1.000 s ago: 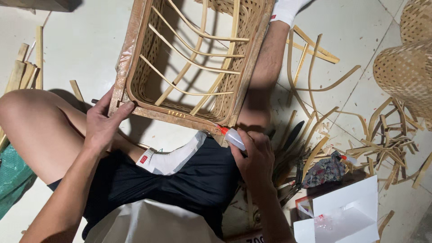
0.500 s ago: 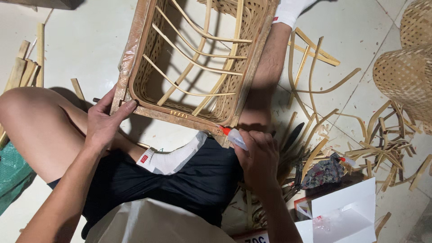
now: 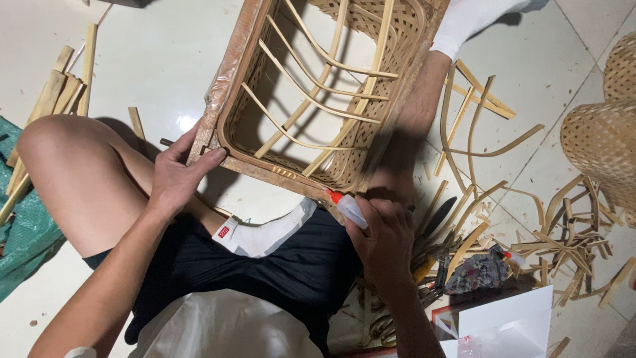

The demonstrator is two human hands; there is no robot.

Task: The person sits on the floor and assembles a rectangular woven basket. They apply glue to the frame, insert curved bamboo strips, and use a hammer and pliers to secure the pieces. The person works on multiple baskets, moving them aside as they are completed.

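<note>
Nearest the camera, the right hand (image 3: 384,242) is wrapped around a small glue bottle (image 3: 349,210), fingers closed about its body, with the red nozzle (image 3: 333,196) touching the near rim of the basket (image 3: 318,93). The left hand (image 3: 177,174) grips the near left corner of that rim, thumb on top and fingers spread along the wooden edge, holding the frame steady. The basket lies tilted on the pale floor (image 3: 159,59) between the person's legs, its open side facing up, with thin bent strips (image 3: 311,99) crossing inside.

To do this well, it seems best to keep the nozzle tight to the joint, squeeze gently so only a thin line comes out, and let the left hand press the corner firmly so the rim does not shift.

To the right lie loose bamboo strips (image 3: 477,132) scattered on the floor, a patterned cloth (image 3: 478,273) and a white box (image 3: 510,325). Far right stands another woven basket (image 3: 603,132). Far left, flat wood slats (image 3: 63,89) rest beside a green sheet (image 3: 23,232).
</note>
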